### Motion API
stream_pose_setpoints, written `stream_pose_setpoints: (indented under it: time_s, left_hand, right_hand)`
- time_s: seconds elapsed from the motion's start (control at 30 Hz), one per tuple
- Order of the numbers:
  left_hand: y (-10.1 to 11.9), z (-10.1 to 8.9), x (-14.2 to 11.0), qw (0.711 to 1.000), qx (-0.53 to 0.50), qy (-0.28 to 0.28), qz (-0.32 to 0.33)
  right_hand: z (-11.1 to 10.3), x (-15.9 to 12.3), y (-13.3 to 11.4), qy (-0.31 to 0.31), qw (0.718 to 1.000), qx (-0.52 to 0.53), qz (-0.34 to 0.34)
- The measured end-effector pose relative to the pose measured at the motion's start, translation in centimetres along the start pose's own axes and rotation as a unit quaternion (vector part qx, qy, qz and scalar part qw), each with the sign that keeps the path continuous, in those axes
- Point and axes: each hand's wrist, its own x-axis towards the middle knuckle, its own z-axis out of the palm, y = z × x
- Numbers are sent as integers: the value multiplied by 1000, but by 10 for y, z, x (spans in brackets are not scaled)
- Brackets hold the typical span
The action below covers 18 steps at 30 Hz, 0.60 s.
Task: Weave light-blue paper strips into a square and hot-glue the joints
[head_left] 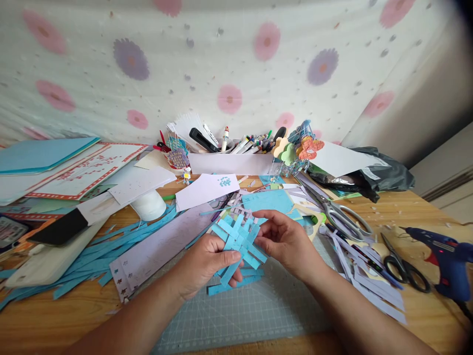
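Note:
A small piece of woven blue paper strips (238, 231) is held over the cutting mat, its strip ends sticking out unevenly. My left hand (212, 261) grips its lower left side, thumb on top and fingers underneath. At its right edge, the thumb and bent fingers of my right hand (283, 241) close on a strip end; the exact contact is partly hidden. Loose blue strips (236, 286) lie on the grey mat (236, 320) just below the weave. Behind it sits a blue paper piece (268, 199).
Large scissors (342, 214), black-handled scissors (402, 266) and a blue glue gun (439, 251) lie to the right, beside lilac strips (377, 286). Many blue strips (111, 246), lilac paper (162, 246) and a white spool (150, 204) are leftward. A pen box (236, 163) stands behind.

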Motion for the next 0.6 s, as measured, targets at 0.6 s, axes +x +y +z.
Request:
stream_pose_setpoints:
  time_s: [0.6]
  left_hand:
    - [-2,9,2,995,38,54,71]
  right_hand:
    - [16,-2,5,-39,997,31,62]
